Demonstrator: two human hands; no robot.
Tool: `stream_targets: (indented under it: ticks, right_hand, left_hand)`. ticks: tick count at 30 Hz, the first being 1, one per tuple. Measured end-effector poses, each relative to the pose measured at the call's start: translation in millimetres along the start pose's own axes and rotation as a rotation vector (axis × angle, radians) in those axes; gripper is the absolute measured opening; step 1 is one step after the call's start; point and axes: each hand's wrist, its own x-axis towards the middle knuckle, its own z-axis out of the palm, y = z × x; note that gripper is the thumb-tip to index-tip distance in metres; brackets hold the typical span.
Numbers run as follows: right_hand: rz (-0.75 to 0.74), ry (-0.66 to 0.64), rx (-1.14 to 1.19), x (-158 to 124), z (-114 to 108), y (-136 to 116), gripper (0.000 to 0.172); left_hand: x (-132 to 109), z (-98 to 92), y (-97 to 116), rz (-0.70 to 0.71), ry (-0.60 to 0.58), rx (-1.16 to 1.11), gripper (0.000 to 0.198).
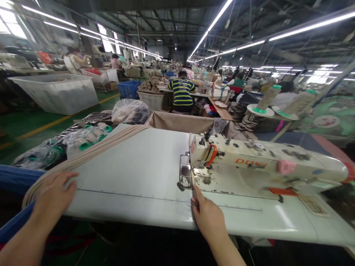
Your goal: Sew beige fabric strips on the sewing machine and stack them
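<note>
A white sewing machine (pixel 235 159) with orange lettering stands on the right of the pale worktable (pixel 133 166). My right hand (pixel 209 216) is closed in front of its needle area, gripping a narrow beige fabric strip (pixel 193 181) that runs up beside the machine head. Something small and dark shows at those fingers; I cannot make out what it is. Over the table's left edge lies a bundle of long beige strips (pixel 91 153). My left hand (pixel 55 194) is at the near part of this bundle, its fingers apart; whether it touches the strips is unclear.
A ruler line (pixel 133 195) runs along the table's front. Bagged thread cones (pixel 85 142) lie to the left, beyond the bundle. A fabric-lined bin (pixel 180 122) stands behind the table. Ahead, a person in a striped shirt (pixel 182 92) sits at another station. Thread cones (pixel 267 99) stand behind the machine.
</note>
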Motion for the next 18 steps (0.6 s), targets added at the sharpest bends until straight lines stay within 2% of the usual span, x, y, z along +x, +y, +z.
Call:
stream_targets:
  ticks: [2,5,8,10,12,14,16,18]
  right_hand:
    - [-0.001,0.002,0.026,-1,-1,0,0.053]
    - [-0.011,0.031,0.064,-4,0,2,0.054]
    - [-0.035,0.055,0.09,-6,3,5,0.052]
    - [-0.05,0.057,0.109,-7,5,7,0.051]
    - [-0.061,0.055,0.127,-8,6,8,0.049]
    - [-0.065,0.056,0.146,-9,6,9,0.048]
    - [-0.069,0.058,0.177,-10,7,11,0.046]
    - [-0.076,0.064,0.228,-10,7,12,0.046]
  left_hand:
    - [-3,27.1,60,0.139,-0.115,-0.179,0.041]
    - [-26,57.4,157,0.34,-0.257,-0.366,0.044]
    - [-58,71.0,243,0.589,-0.37,-0.407,0.041]
    - [-77,73.8,288,0.709,-0.41,-0.385,0.046]
    - [-91,75.4,322,0.762,-0.405,-0.354,0.049]
    - [-98,77.2,344,0.81,-0.384,-0.332,0.05]
    - [-100,78.3,355,0.847,-0.351,-0.319,0.049]
    - [-101,77.3,356,0.878,-0.311,-0.31,0.045]
